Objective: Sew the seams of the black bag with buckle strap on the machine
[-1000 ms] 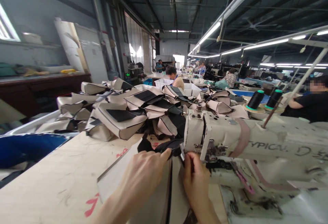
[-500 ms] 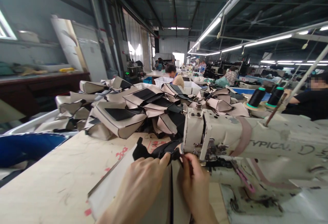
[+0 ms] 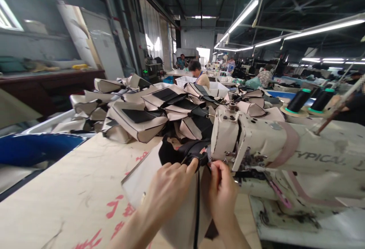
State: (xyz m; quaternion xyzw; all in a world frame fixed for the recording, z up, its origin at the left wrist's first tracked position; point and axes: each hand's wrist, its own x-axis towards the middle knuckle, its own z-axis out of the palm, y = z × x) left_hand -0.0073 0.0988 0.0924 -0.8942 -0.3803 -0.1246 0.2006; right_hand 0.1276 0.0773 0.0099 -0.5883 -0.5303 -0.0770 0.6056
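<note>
Beige, leather-like panel [image 3: 182, 211] with a soft black trim [image 3: 188, 152] sits at the head of a cream sewing machine [image 3: 256, 142] lettered "TYPICAL". The left hand [image 3: 168, 188] lies over the panel with fingers together; its grip cannot be told. The right hand [image 3: 224, 192] pinches the trim. Red painted characters mark the plywood table [image 3: 71, 188], and a heap of folded beige-and-black pieces [image 3: 142, 116] lies behind.
</note>
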